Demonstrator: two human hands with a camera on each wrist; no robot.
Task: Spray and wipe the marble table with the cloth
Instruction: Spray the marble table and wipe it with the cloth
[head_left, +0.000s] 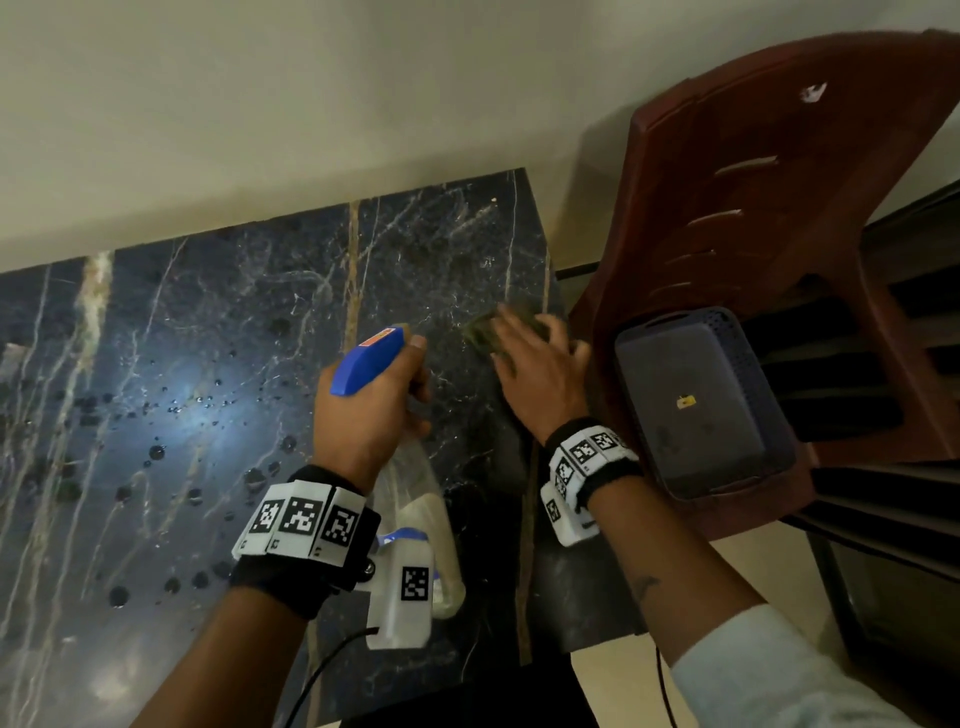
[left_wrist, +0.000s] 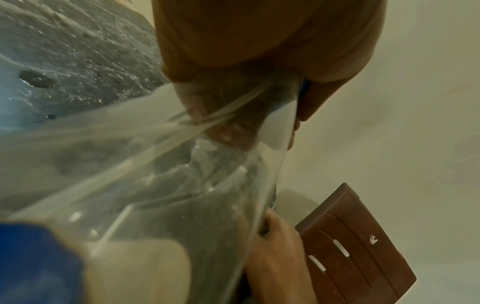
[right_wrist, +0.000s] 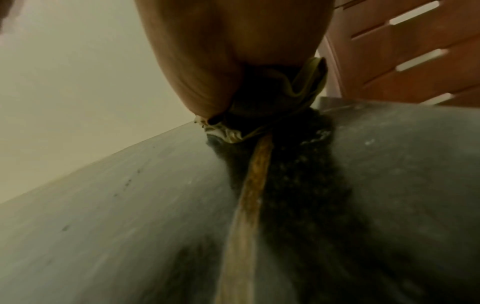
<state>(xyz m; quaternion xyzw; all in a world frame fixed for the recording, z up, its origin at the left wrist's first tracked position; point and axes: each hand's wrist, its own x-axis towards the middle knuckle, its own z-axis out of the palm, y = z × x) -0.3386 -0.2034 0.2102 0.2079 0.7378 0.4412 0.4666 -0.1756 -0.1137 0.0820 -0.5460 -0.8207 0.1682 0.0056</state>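
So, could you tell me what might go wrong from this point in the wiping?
The right hand presses the cloth close to the marble table edge, beside the chair holding a basket; a wide stroke might bump them. Droplets far left could be missed. The left hand grips the spray bottle tilted, so it may drip.

Dim frames, wrist views blurred, glare on table.

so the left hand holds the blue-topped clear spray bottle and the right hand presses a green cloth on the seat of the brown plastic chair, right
Not quite. The right hand presses the green cloth on the dark veined marble table, not the brown plastic chair, as the head view shows. The left hand does hold the blue-topped clear spray bottle.
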